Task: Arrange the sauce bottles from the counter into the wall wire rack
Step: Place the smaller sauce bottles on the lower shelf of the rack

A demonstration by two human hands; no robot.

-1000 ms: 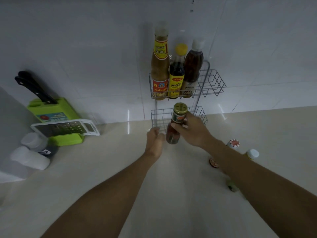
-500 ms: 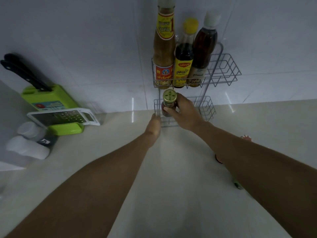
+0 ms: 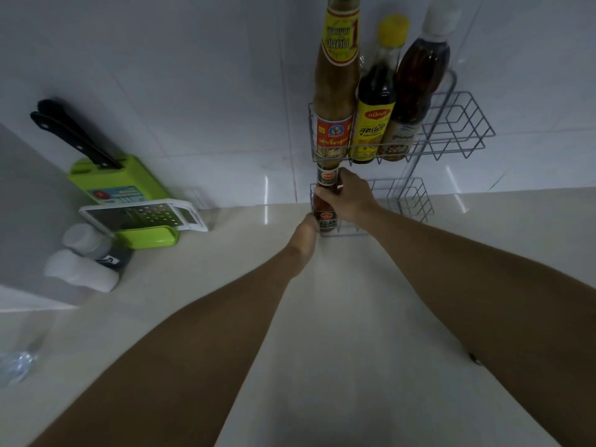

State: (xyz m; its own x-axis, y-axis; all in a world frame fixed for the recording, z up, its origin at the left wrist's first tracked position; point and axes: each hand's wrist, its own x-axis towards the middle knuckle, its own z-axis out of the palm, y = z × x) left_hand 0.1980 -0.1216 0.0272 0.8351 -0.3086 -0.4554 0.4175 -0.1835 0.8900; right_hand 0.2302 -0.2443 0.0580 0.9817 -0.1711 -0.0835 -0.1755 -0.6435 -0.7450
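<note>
Standing upright: dark-red, red-labelled bottle

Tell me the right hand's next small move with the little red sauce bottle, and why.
Probably loosen the grip and draw the right hand back: the small red sauce bottle looks upright inside the left end of the lower grey wire basket, under the upper shelf.

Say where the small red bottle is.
Head view, centre: the small red bottle is at the left end of the lower basket, gripped by the right hand, under the tall tan bottle.
</note>
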